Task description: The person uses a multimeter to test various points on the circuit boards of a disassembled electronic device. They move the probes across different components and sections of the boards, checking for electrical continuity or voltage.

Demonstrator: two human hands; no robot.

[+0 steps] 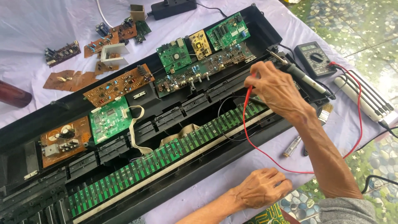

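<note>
Fingers of the right hand [277, 89] are closed in a pinch grip on a red probe [248, 89], held like a pen with its tip pointing down into the open black keyboard case [257, 25]. This steep hold lets the tip reach one small spot without touching the parts beside it. Just under the grip runs the long green contact strip [166, 155], and a thin black wire [226, 124] loops over it on the near side. From the probe a red lead [265, 155] falls toward the person, crosses the white cloth [41, 25] on the bench, and climbs back beyond the wrist to the black multimeter [316, 59], which lies face up so the dial can be read. Just beyond the grip a soldering iron [298, 72] rests on the case edge. Near the forearm lie a small brush [326, 112] and a small metal cylinder [292, 146]. The left hand [263, 188] holds nothing; it lies loosely curled on the cloth, near side of the case, seemingly to steady the body. Farther away several loose circuit boards [118, 85] are spread out, some inside the case and some on the cloth.
</note>
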